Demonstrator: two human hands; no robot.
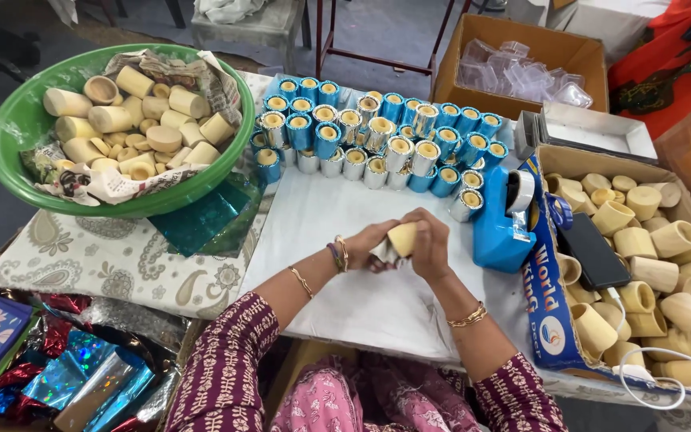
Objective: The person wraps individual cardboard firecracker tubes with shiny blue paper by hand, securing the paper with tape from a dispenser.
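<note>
Both hands meet over the white sheet (pixel 337 216) in front of me. My right hand (pixel 429 244) and my left hand (pixel 365 244) together hold one small cream cylinder (pixel 402 238), with a bit of silver foil showing under it by the left fingers. Beyond the hands stands a cluster of several cylinders wrapped in blue and silver foil (pixel 377 136). A blue tape dispenser (pixel 509 220) sits just right of my right hand.
A green bowl (pixel 17 128) at the left holds bare cream cylinders on newspaper. A cardboard box (pixel 557 320) at the right holds more, plus a black phone (pixel 593 252). Foil sheets (pixel 81 376) lie lower left. A box of clear plastic pieces (pixel 521 72) stands behind.
</note>
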